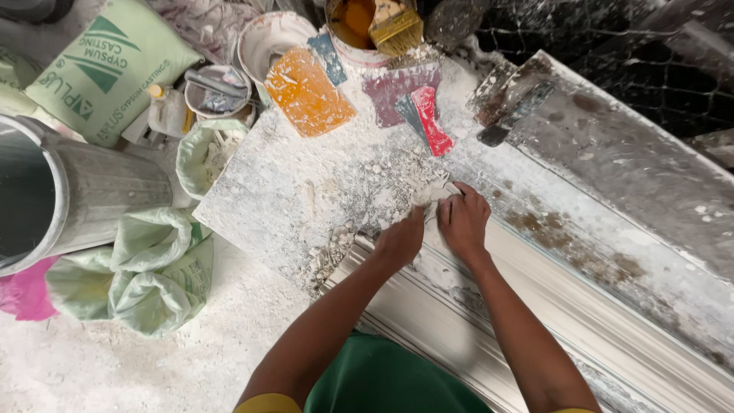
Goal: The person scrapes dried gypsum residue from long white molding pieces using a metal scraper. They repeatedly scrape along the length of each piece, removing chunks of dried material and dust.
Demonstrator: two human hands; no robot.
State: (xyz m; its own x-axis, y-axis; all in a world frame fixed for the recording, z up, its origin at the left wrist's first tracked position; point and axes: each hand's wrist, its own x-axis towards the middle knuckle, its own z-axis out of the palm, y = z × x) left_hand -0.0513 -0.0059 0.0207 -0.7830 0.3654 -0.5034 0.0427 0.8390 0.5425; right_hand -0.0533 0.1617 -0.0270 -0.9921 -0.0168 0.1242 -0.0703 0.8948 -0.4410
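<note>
two hands on white plaster at the end of a moulding

head view: the left hand [400, 241] and the right hand [462, 218] rest side by side, fingers bent down, pressing on a lump of white plaster [433, 191]. i cannot tell if they grip it. the plaster lies at the end of the long white moulding [550, 306], on the dusty board [283, 191]. a red scraper [430, 121] and an orange scraper [307, 92] lie further up.

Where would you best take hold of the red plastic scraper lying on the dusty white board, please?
Grip the red plastic scraper by its narrower upper end, coming from above. It lies flat on the dusty white board, overlapping a grey scraper, its wider blade edge pointing towards the hands.
</note>
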